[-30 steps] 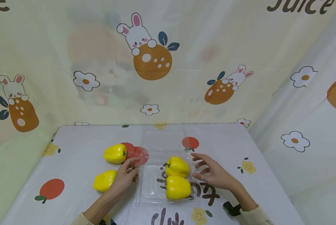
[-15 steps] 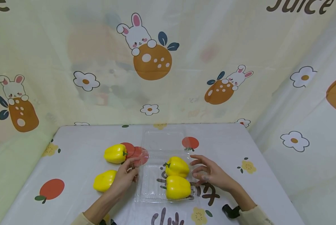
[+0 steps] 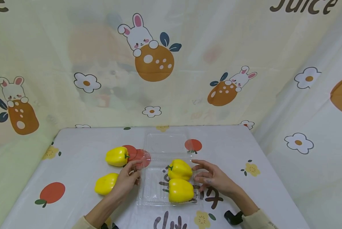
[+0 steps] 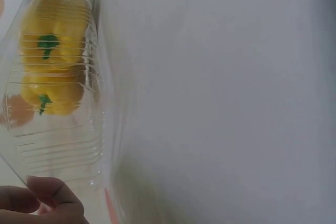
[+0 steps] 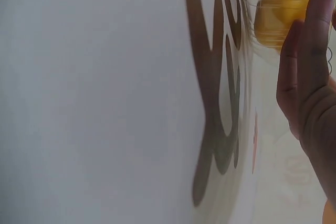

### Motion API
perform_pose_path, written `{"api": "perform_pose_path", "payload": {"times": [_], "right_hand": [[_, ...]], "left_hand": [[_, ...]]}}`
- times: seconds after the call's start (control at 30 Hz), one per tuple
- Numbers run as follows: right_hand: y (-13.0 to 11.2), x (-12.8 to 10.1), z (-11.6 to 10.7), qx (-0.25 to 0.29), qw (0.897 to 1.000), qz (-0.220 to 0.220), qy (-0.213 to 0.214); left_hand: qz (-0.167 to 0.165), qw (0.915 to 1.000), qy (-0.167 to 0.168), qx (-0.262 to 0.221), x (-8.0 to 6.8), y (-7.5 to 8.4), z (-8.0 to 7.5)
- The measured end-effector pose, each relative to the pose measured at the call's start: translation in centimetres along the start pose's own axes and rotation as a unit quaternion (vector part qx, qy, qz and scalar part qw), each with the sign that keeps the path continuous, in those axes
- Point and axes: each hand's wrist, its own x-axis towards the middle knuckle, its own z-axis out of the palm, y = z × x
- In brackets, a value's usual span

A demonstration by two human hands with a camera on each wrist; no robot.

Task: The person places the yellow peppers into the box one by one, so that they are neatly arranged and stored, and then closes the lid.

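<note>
A clear plastic clamshell container lies on the table with its lid folded back. Two yellow bell peppers, a rear one and a front one, sit in its right half. My left hand pinches the container's left rim between thumb and finger, as the left wrist view shows. At the right side, my right hand has its fingers loosely bent by the wall, near both peppers. Whether those fingertips touch the rim is hard to tell.
Left of the container lie two more yellow bell peppers, one farther back and one partly hidden by my left wrist. The white tablecloth is printed with fruit and flowers. A patterned curtain closes off the back.
My right hand has moved slightly left, closer to the container's right wall. The left hand and the peppers have stayed in place.
</note>
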Motion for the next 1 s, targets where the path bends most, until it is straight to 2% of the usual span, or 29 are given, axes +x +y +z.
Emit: {"api": "perform_pose_path", "payload": {"times": [0.27,0.73,0.9,1.0], "right_hand": [[0.6,0.1,0.0,0.001,0.999,-0.043,-0.001],[0.5,-0.1,0.0,0.023,0.998,-0.053,-0.009],[0.4,-0.1,0.1,0.023,0.998,-0.053,-0.010],[0.3,-0.1,0.1,0.019,0.998,-0.052,-0.008]], "left_hand": [[-0.003,1.0000,0.001,0.000,0.1,0.1,0.0],[-0.015,0.9999,-0.003,-0.006,0.2,0.6,-0.1],[-0.004,0.9996,0.000,0.028,-0.2,0.9,-0.4],[-0.010,0.9992,-0.001,0.038,-0.3,1.5,-0.8]]}}
